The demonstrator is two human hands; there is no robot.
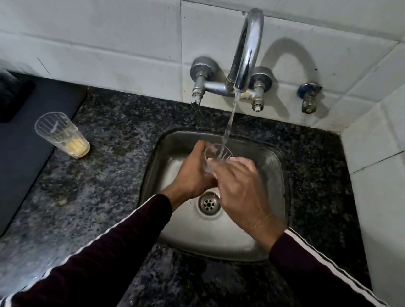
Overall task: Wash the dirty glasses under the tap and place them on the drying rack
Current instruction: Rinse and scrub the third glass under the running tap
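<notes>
1. Well left of the hands, on the counter [110,168], a dirty glass [61,134] stands with yellow dregs, beside a dark mat [8,158].
2. Over the sink [276,176], the left hand [194,171] grips a clear glass [217,155] from the left, mouth up.
3. The tap [247,50] pours straight into that glass.
4. The right hand [239,184] curls round its right side, fingers at the rim.
5. Rinsing is the step in hand; next, I judge, tip it out and carry it left. No rack shows.
</notes>
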